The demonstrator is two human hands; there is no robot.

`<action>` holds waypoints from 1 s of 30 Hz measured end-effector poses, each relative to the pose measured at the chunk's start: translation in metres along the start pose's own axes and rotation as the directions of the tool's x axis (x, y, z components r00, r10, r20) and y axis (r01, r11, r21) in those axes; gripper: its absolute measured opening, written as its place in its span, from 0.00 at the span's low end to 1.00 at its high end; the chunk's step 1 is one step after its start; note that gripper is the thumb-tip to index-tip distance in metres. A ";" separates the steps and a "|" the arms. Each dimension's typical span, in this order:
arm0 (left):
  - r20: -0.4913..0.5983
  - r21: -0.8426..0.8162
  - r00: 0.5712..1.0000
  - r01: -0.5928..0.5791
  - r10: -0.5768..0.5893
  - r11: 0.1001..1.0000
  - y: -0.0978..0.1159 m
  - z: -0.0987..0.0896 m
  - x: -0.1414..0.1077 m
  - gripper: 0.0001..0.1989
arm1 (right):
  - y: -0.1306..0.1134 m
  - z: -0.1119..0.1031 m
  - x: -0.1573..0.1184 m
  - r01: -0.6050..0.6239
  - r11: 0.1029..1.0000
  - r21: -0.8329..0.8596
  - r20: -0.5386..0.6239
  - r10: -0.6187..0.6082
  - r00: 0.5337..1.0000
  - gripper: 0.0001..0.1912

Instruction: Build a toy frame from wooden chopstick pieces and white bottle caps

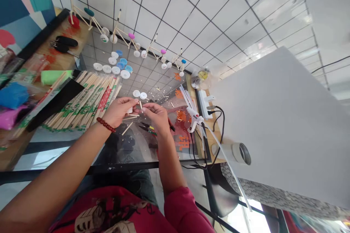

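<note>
My left hand [120, 111], with a red bead bracelet on its wrist, is closed with a small white piece [129, 110] between its fingers. Close beside it, my right hand [157, 116] pinches a short wooden stick [140, 105] that stands nearly upright between the two hands. Short cut sticks [127, 128] lie just below my left hand on the glass tabletop. Two white bottle caps [143, 95] rest right beyond my fingers. Pliers or cutters [147, 128] lie partly hidden beside my right wrist.
Wrapped chopsticks [84, 102] are spread at the left, near bags of coloured clay [13, 95]. White and blue caps [125, 74] lie farther back. Small stick-and-cap models [131, 36] line the far edge. A white glue gun [194, 118] with cables and a power strip [203, 103] sit at the right.
</note>
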State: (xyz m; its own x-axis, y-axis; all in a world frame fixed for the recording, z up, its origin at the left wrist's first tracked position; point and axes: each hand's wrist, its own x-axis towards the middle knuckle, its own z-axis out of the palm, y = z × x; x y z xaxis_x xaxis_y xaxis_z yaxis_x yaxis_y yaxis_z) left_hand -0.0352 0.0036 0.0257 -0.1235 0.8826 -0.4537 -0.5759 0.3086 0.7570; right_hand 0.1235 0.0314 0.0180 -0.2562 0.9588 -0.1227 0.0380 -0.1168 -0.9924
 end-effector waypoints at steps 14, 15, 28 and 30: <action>0.065 -0.178 0.996 0.075 -0.064 0.981 0.003 -0.008 0.007 0.07 | 0.003 0.001 -0.003 0.008 1.000 -0.027 -0.085 -0.010 0.996 0.13; 0.060 -0.196 0.996 0.073 -0.063 0.978 0.003 -0.008 0.007 0.07 | 0.004 0.001 -0.003 0.009 1.000 -0.019 -0.094 -0.011 0.996 0.14; 0.057 -0.216 0.989 0.144 -0.135 0.966 0.004 -0.007 0.004 0.09 | 0.014 0.000 0.002 0.021 0.999 -0.027 -0.107 -0.023 0.994 0.15; 0.049 -0.214 0.990 0.139 -0.132 0.967 0.006 -0.006 0.003 0.09 | 0.015 -0.001 0.003 0.029 0.999 -0.037 -0.118 -0.033 0.992 0.15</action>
State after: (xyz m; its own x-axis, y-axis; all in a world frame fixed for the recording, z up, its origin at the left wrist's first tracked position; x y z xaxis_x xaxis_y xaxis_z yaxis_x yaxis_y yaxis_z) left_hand -0.0442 0.0059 0.0256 -0.0069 0.8507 -0.5257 -0.7466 0.3453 0.5686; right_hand 0.1241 0.0324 0.0029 -0.1419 0.9860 -0.0879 0.0665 -0.0791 -0.9946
